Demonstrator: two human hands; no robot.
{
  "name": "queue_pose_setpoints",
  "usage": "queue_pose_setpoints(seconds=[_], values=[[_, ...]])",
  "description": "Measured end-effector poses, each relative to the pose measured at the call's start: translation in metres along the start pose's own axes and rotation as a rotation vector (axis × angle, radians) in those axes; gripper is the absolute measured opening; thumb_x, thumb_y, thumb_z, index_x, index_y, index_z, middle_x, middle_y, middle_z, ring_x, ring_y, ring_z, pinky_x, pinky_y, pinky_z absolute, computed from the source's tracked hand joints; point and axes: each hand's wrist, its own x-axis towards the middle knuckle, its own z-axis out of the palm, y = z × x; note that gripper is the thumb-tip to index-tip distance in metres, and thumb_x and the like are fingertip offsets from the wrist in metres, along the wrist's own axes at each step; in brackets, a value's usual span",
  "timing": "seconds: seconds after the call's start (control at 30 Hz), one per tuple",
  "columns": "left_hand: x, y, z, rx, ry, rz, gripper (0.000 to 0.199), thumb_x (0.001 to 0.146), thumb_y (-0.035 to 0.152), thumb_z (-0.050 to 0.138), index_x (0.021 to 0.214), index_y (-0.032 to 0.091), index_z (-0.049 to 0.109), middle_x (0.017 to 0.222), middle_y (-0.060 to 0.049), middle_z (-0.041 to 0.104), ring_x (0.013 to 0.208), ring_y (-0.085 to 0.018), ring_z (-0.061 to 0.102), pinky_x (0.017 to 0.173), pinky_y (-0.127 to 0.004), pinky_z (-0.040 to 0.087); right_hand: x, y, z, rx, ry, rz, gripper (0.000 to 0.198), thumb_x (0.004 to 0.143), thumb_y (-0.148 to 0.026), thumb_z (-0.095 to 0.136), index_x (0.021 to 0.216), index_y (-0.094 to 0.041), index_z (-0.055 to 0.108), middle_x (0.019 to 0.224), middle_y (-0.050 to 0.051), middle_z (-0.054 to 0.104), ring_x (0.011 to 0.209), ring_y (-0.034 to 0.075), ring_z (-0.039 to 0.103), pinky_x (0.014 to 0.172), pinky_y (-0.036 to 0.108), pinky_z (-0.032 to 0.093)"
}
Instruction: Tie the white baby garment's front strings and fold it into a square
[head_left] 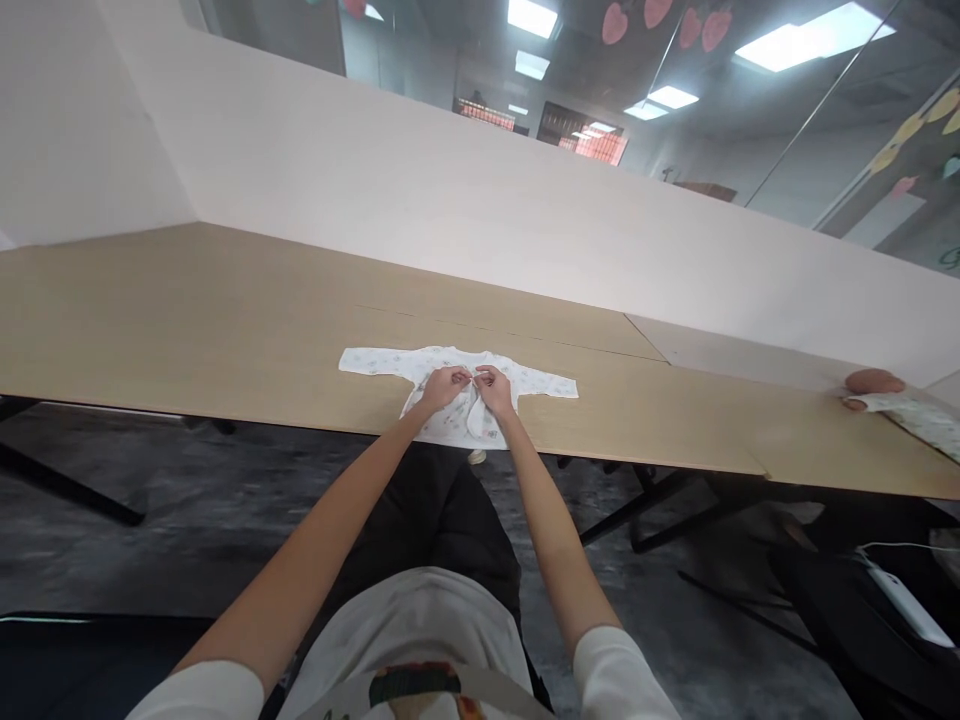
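Note:
A small white baby shirt (450,428) with a faint print lies on the table, its two long sleeves spread out to the sides. Its front panels meet near the middle, where both of my hands work close together. My left hand (445,387) pinches the edge of one front panel. Just to its right, my right hand (493,388) has its fingertips closed on the other panel's edge, below the neckline. Whatever fastening may be between the fingertips is too small to make out. The shirt's lower hem reaches the table's front edge.
The long wooden table (187,320) runs along a white wall (420,200) with glass above it. At the far right lie a brown rounded object (874,382) and a patterned cloth (922,420). A black chair (847,610) bearing a white device (909,604) stands at the lower right.

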Motion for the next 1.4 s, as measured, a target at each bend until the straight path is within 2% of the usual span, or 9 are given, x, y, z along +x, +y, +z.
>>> queue_pose_setpoints(seconds=[0.17, 0.33, 0.43, 0.6, 0.8, 0.93, 1.13, 1.4], values=[[-0.001, 0.0037, -0.0026, -0.024, 0.003, 0.029, 0.02, 0.078, 0.021, 0.058, 0.09, 0.016, 0.074, 0.093, -0.007, 0.076, 0.083, -0.019, 0.07, 0.083, -0.03, 0.054, -0.0007, -0.0025, -0.0026, -0.005, 0.026, 0.009, 0.027, 0.076, -0.025, 0.051, 0.098, -0.017, 0.066, 0.064, -0.002, 0.062, 0.062, 0.015, 0.057, 0.067, 0.026, 0.048], [-0.0007, 0.004, -0.0018, -0.058, 0.015, 0.037, 0.02, 0.078, 0.02, 0.058, 0.089, 0.016, 0.073, 0.094, -0.007, 0.076, 0.084, -0.018, 0.069, 0.082, -0.03, 0.054, -0.0011, -0.0044, -0.0022, 0.087, -0.009, 0.065, 0.036, 0.071, -0.022, 0.054, 0.106, -0.016, 0.063, 0.075, 0.0, 0.068, 0.062, 0.013, 0.058, 0.063, 0.025, 0.049], [0.0001, 0.0019, 0.0, -0.044, 0.013, 0.034, 0.02, 0.077, 0.018, 0.057, 0.09, 0.016, 0.073, 0.094, -0.006, 0.076, 0.083, -0.018, 0.069, 0.082, -0.029, 0.054, 0.0, -0.0032, -0.0008, 0.103, -0.018, 0.08, 0.041, 0.067, -0.019, 0.055, 0.107, -0.016, 0.062, 0.075, 0.0, 0.067, 0.064, 0.013, 0.06, 0.062, 0.024, 0.049], [-0.0001, 0.0004, 0.0004, -0.028, -0.01, 0.037, 0.023, 0.075, 0.017, 0.058, 0.09, 0.016, 0.074, 0.092, -0.006, 0.076, 0.083, -0.018, 0.069, 0.081, -0.028, 0.054, 0.0011, -0.0025, -0.0011, 0.048, -0.022, 0.049, 0.038, 0.064, -0.019, 0.058, 0.102, -0.017, 0.062, 0.069, -0.002, 0.064, 0.067, 0.014, 0.061, 0.066, 0.025, 0.05], [-0.0011, 0.0009, -0.0007, -0.057, -0.011, 0.063, 0.021, 0.078, 0.031, 0.063, 0.086, 0.017, 0.075, 0.088, -0.006, 0.076, 0.082, -0.019, 0.069, 0.079, -0.029, 0.053, -0.0013, -0.005, -0.0019, 0.022, -0.047, 0.023, 0.035, 0.064, -0.021, 0.06, 0.099, -0.018, 0.062, 0.068, -0.003, 0.064, 0.066, 0.014, 0.061, 0.068, 0.026, 0.049], [0.0002, -0.0002, 0.0006, -0.074, -0.012, 0.042, 0.019, 0.077, 0.028, 0.062, 0.086, 0.017, 0.074, 0.089, -0.007, 0.076, 0.081, -0.018, 0.069, 0.079, -0.028, 0.054, -0.0016, -0.0049, -0.0012, 0.018, -0.042, 0.004, 0.034, 0.064, -0.022, 0.059, 0.098, -0.018, 0.061, 0.067, -0.004, 0.062, 0.067, 0.015, 0.059, 0.067, 0.026, 0.047], [0.0003, -0.0005, 0.0032, -0.023, 0.003, 0.056, 0.022, 0.08, 0.031, 0.058, 0.087, 0.016, 0.072, 0.09, -0.007, 0.075, 0.082, -0.019, 0.068, 0.08, -0.03, 0.053, -0.0008, -0.0032, -0.0008, 0.028, -0.018, 0.044, 0.031, 0.061, -0.022, 0.057, 0.091, -0.019, 0.059, 0.07, -0.003, 0.061, 0.064, 0.013, 0.055, 0.064, 0.025, 0.045], [-0.0012, 0.0043, 0.003, 0.086, -0.009, 0.036, 0.024, 0.082, 0.031, 0.056, 0.091, 0.016, 0.072, 0.09, -0.008, 0.075, 0.083, -0.02, 0.068, 0.081, -0.03, 0.052, 0.0003, -0.003, -0.0002, 0.007, -0.001, 0.069, 0.026, 0.059, -0.023, 0.056, 0.085, -0.019, 0.059, 0.073, -0.001, 0.062, 0.07, 0.015, 0.057, 0.07, 0.027, 0.047]])
